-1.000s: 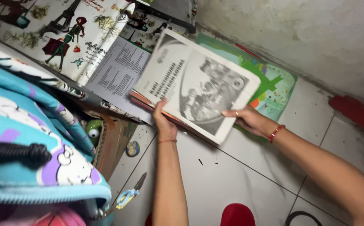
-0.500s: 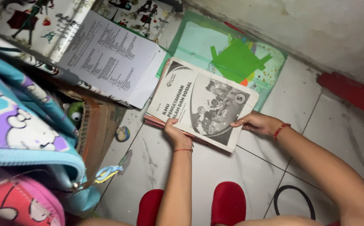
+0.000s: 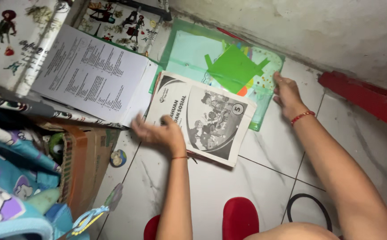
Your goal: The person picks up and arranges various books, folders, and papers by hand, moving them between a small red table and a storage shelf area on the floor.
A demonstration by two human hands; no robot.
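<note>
Here the grey-covered book (image 3: 204, 120) lies flat on the tiled floor (image 3: 251, 186); the left hand (image 3: 160, 132) rests on its near-left corner, fingers spread; beyond the book, the right hand (image 3: 286, 94) presses the green plastic folder (image 3: 189, 51), fingers spread flat; a printed sheet (image 3: 93, 73) lies left of the book.

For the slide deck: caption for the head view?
Left hand on grey schoolbook; right hand on green plastic folder.

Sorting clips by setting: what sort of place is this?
Probably a child's corner at home: a grey-covered schoolbook on the white tiled floor, a green plastic folder, a cartoon-print turquoise backpack.
</note>
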